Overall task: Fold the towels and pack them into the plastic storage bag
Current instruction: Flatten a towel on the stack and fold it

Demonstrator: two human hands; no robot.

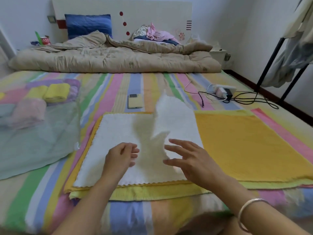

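Head view: folded towels (56,92) are seen packed in the plastic storage bag (33,146) on the bed (132,216). The white towel (115,131), part-folded atop the yellow towel (237,141), is left to finish. Left hand (121,156) and right hand (191,160) are held above it, fingers spread, nothing gripped.

From my feed, the only writing I can read is in the upper left of the frame: white letters "ASO" on a red can (45,40) beside the bed's headboard, its start cut off. Nothing else is legible.
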